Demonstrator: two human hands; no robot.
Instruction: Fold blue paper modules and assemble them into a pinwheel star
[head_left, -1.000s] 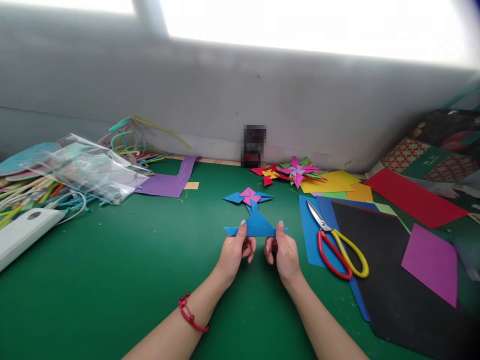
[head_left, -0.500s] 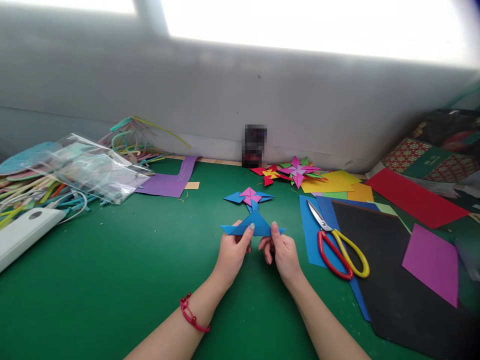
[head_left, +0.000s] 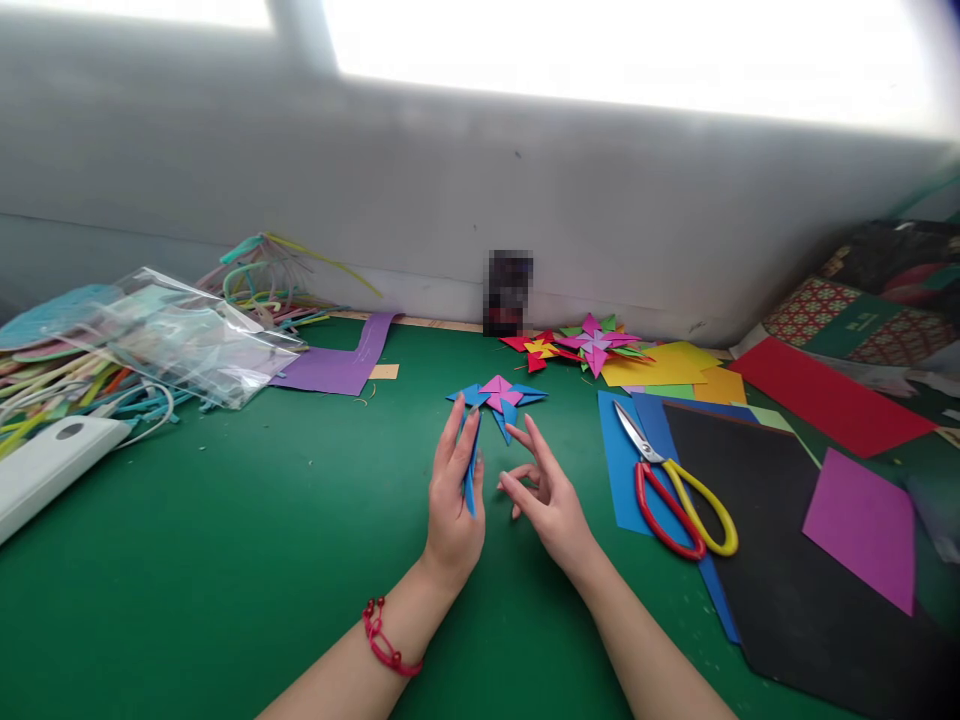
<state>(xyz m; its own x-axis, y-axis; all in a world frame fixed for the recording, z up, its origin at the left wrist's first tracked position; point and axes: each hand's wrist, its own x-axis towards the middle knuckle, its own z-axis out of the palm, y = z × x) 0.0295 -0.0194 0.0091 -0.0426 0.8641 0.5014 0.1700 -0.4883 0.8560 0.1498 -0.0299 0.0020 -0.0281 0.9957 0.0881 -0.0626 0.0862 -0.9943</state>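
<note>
My left hand [head_left: 456, 490] holds a folded piece of blue paper [head_left: 472, 478] between thumb and fingers, turned so that mostly its narrow edge shows. To the right, my right hand [head_left: 544, 488] is apart from it, fingers spread and nothing in them. Just beyond both hands lies a folded paper star [head_left: 501, 390] with blue points and a pink centre. Scissors [head_left: 667, 480] with one red and one yellow handle rest on blue and black sheets, right of my right hand.
Red, pink and green folded stars [head_left: 596, 342] lie by the wall. Coloured sheets and a black board [head_left: 795, 560] cover the right side. On the left are a clear plastic bag [head_left: 202, 335], coloured strips, purple paper [head_left: 330, 370] and a white device [head_left: 56, 465].
My right hand has let go of the blue paper and opened. My left hand has turned the paper from flat and wide to edge-on.
</note>
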